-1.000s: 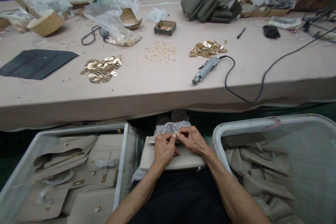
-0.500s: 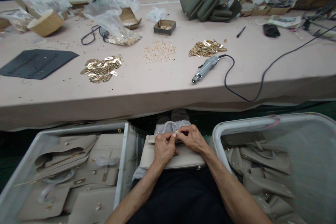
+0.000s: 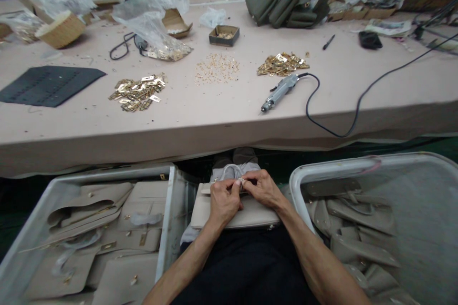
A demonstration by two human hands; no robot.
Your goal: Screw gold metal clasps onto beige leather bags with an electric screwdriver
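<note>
**Hands working a small fitting on a beige bag, lower centre of frame**

Head view. Both hands are meeting at the lower centre of the frame, over a beige bag [image 3: 246, 214] that is lying flat across the person's lap. The left hand [image 3: 222, 200] is resting on the bag's top face with its fingers curled narrow, and its fingertips are pinching a small pale fitting [image 3: 239, 182] at the bag's far edge. The right hand [image 3: 263, 188] is closing on the same fitting from the other side, fingers bent, so the two sets of fingertips are touching. What kind of fitting it is cannot be told.

A grey bin [image 3: 168, 209] holding beige bag panels is sitting at lower left; a second grey bin [image 3: 322, 169] with similar pieces is sitting at lower right. Across the upper half, a pink worktable [image 3: 214, 119] is carrying an electric screwdriver [image 3: 279, 91] with its black cord, three heaps of gold hardware [image 3: 138, 93], a scatter of small screws [image 3: 217, 67] and a stack of olive bags [image 3: 286, 7].
</note>
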